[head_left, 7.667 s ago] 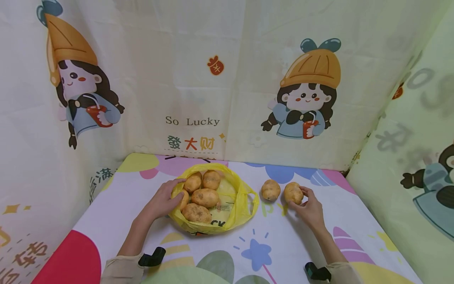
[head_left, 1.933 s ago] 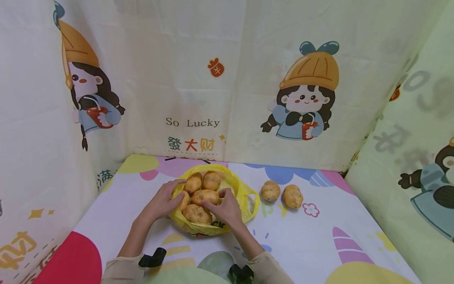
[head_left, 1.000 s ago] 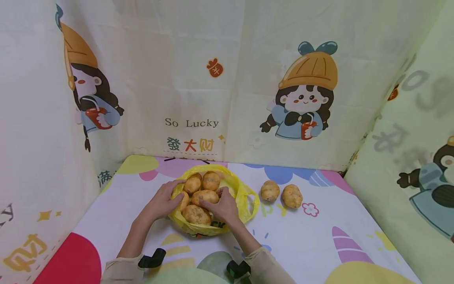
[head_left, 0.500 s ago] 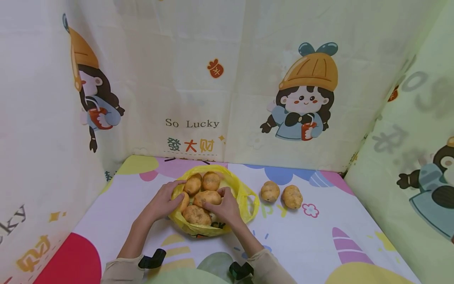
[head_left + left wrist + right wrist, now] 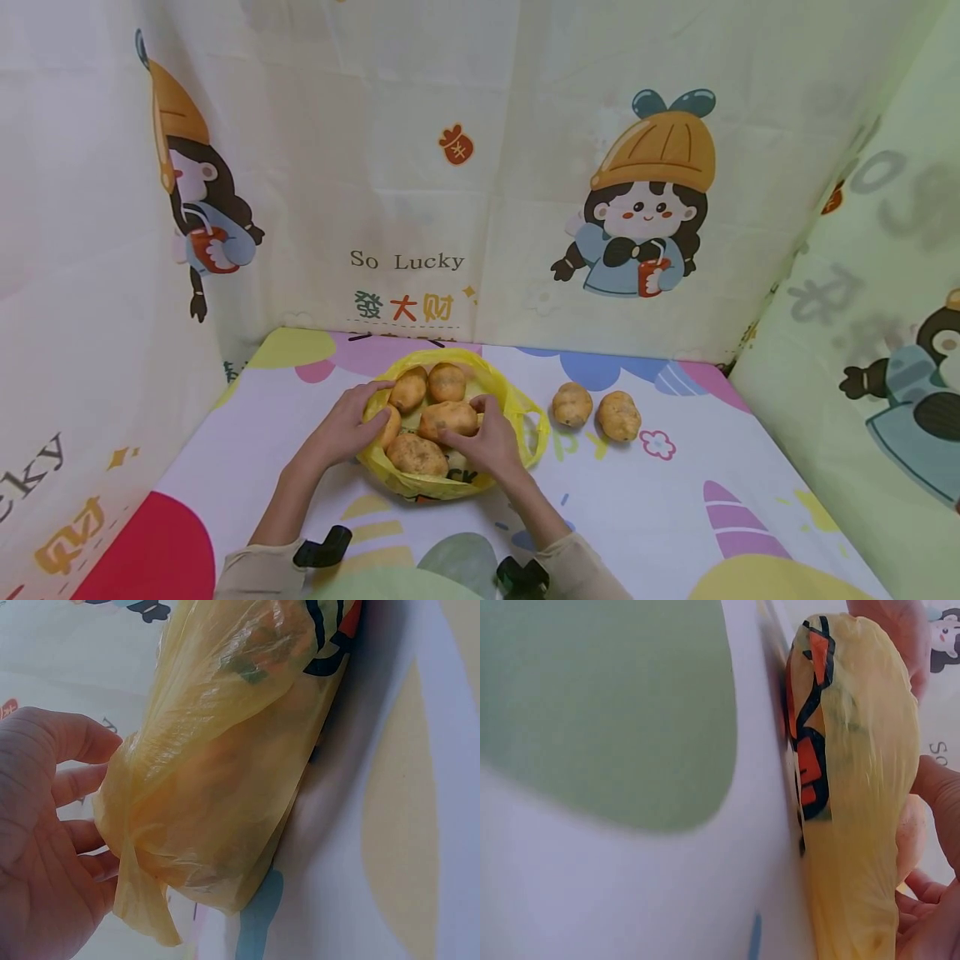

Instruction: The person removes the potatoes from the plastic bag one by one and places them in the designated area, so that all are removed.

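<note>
A yellow plastic bag (image 5: 420, 487) stands open on the table with several potatoes inside. My left hand (image 5: 347, 423) holds the bag's left rim, thumb over the edge beside a potato (image 5: 390, 425). In the left wrist view, the fingers of that hand (image 5: 45, 817) meet the bag's gathered side. My right hand (image 5: 491, 440) reaches into the bag and grips a potato (image 5: 447, 420) between thumb and fingers. Part of that potato (image 5: 910, 838) shows above the rim in the right wrist view. Another potato (image 5: 417, 455) lies nearer me in the bag; two more sit behind.
Two loose potatoes, one left (image 5: 572, 405) and one right (image 5: 618, 417), lie on the table right of the bag. The bag's handle loop (image 5: 542, 433) points toward them. A printed cloth covers the table (image 5: 615, 508); printed curtains rise behind and at both sides.
The right hand came from the loose potatoes to the bag and took hold of a potato there. In the last half second, both shifted slightly right. The left hand stayed on the rim.
</note>
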`<state>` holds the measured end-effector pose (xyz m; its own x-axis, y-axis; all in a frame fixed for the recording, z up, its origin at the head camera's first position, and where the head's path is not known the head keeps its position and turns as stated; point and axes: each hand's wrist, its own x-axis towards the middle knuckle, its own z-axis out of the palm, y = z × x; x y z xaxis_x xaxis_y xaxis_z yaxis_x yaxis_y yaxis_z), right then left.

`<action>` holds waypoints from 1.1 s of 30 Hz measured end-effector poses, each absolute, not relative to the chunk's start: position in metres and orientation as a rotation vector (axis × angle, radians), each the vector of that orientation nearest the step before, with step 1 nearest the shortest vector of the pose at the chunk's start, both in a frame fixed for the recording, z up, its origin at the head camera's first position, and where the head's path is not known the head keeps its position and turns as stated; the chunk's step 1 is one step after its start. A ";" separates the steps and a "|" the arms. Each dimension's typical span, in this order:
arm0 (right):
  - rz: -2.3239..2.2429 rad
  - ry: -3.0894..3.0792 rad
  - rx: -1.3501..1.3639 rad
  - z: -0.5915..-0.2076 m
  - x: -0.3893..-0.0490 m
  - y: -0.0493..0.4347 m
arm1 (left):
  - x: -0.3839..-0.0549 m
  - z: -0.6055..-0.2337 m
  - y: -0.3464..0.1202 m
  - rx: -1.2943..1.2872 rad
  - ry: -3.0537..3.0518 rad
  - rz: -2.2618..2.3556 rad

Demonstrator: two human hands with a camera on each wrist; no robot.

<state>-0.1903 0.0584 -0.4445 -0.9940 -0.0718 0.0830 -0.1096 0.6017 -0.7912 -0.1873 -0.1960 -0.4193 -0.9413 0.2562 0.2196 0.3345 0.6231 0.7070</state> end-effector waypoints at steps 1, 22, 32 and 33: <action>1.389 -2.766 0.167 -0.444 -0.190 0.060 | -0.187 -0.419 -0.196 -0.502 -2.743 -1.224; 1.379 -2.632 0.359 -0.433 -0.182 0.098 | -0.186 -0.420 -0.195 -0.486 -2.737 -1.225; 1.356 -2.597 0.438 -0.434 -0.178 0.115 | -0.187 -0.421 -0.194 -0.488 -2.740 -1.218; 1.363 -2.588 0.442 -0.434 -0.177 0.117 | -0.187 -0.421 -0.194 -0.486 -2.740 -1.217</action>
<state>-0.1774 0.1166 -0.4338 -0.9390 -0.1748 0.2963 -0.3432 0.5348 -0.7721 -0.1874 -0.1939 -0.4207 -0.9435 0.2461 0.2218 0.3296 0.6289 0.7042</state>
